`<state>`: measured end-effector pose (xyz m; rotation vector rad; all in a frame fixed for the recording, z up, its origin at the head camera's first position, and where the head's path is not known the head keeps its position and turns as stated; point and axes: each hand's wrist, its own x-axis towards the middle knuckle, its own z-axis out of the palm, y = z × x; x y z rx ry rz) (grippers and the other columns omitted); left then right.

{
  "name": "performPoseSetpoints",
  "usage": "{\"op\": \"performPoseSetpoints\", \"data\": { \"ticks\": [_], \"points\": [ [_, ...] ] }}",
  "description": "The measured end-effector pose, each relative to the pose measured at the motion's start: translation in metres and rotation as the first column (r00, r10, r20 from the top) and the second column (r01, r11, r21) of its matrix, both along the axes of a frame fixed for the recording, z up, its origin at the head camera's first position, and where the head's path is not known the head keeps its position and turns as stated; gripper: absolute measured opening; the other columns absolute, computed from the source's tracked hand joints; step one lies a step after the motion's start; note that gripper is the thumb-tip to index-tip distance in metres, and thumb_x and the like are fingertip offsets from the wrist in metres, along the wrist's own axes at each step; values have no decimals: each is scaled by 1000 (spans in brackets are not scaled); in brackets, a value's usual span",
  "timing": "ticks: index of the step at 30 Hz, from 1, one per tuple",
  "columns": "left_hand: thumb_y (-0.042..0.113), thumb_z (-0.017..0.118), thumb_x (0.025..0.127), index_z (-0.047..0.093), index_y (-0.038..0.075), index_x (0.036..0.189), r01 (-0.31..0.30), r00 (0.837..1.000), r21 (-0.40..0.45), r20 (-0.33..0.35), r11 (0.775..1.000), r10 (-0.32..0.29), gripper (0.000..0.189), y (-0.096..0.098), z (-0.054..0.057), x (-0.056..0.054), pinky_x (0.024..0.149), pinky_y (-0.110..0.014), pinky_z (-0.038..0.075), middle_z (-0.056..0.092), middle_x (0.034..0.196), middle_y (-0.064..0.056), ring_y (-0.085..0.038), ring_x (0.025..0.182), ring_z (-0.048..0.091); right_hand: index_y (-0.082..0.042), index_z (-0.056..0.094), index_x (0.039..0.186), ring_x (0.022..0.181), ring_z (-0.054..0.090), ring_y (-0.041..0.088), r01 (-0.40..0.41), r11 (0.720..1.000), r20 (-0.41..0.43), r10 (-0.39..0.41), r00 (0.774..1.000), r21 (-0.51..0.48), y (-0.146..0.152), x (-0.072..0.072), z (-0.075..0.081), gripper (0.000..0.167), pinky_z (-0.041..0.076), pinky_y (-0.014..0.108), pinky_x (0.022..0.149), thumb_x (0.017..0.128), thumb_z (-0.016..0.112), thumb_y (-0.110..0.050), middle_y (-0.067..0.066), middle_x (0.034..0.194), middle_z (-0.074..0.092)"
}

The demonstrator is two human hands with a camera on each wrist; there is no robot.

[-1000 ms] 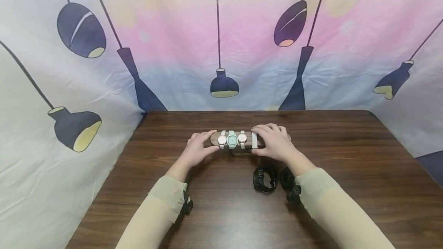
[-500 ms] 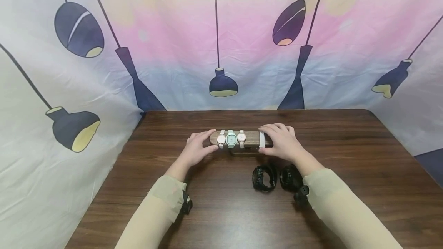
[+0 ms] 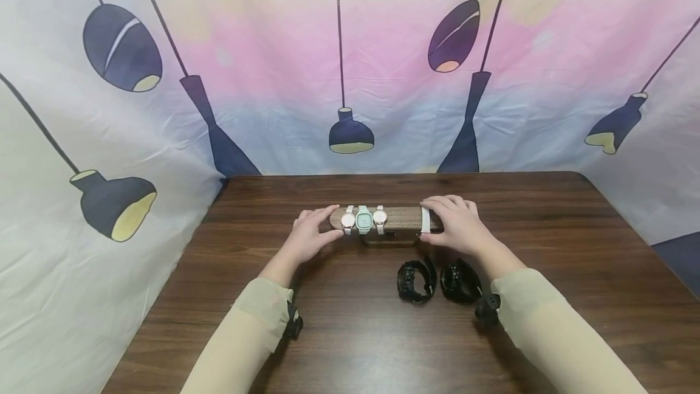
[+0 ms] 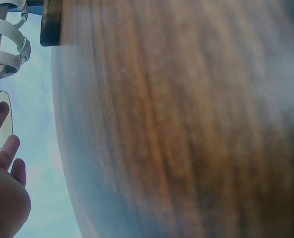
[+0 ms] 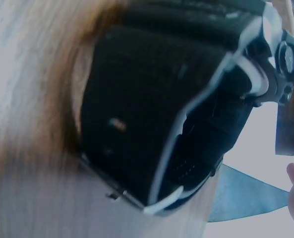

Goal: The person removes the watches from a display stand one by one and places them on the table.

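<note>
A wooden watch stand (image 3: 404, 219) with a horizontal bar sits near the far side of the table. My left hand (image 3: 310, 237) grips the bar's left end between thumb and fingers. Beside it on the bar are a white watch (image 3: 348, 221), a mint-green square watch (image 3: 364, 220) and a pale watch with a round dial (image 3: 380, 217). Towards the right end, my right hand (image 3: 456, 227) pinches a white watch strap (image 3: 425, 220) looped round the bar. No dial shows on its top in the head view. The left wrist view shows straps (image 4: 8, 32) under the bar.
Two black watches stand on the table (image 3: 350, 345) in front of the stand: one on the left (image 3: 417, 281), another (image 3: 460, 281) near my right wrist. That one looms large in the right wrist view. A lamp-patterned cloth (image 3: 273, 47) hangs behind the table.
My right hand has slid rightward along the bar with the white strap, widening the gap to the three other watches. The left hand has stayed on the left end.
</note>
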<state>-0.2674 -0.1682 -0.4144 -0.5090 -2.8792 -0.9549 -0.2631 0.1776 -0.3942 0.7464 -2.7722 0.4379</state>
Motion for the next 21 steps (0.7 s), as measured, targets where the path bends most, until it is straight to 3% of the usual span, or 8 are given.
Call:
{"op": "performPoseSetpoints", "data": {
  "ticks": [21],
  "points": [
    [42,64,87,43,22,142,0,1000,-3,5,1000,0,62,-1,-1,-1,102,-53,21,44,141,-11,-32,126,34,-10,48,136,121,36,36,6,1000,-1,-6,1000,-26,19,-2,-7,78,27,56,87,72,76,-46,10,136,46]
  ]
}}
